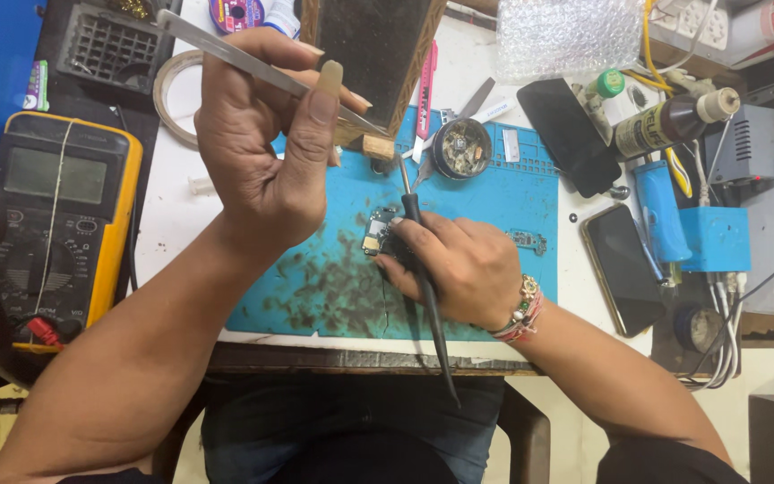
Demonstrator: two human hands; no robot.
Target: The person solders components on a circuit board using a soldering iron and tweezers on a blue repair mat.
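My left hand (266,148) grips tweezers (253,63) above the blue mat (512,193), my right hand (459,264) pins the circuit board (375,235) beside a soldering iron (423,269); slipping risks scorching it.

The blue mat (512,193) offers open passage right of the right hand (468,269), interrupted only by a small circuit board (528,240). Behind, a wooden-framed block (374,54), solder tin (461,148) and black phone (569,134) obstruct the worktop (172,206).
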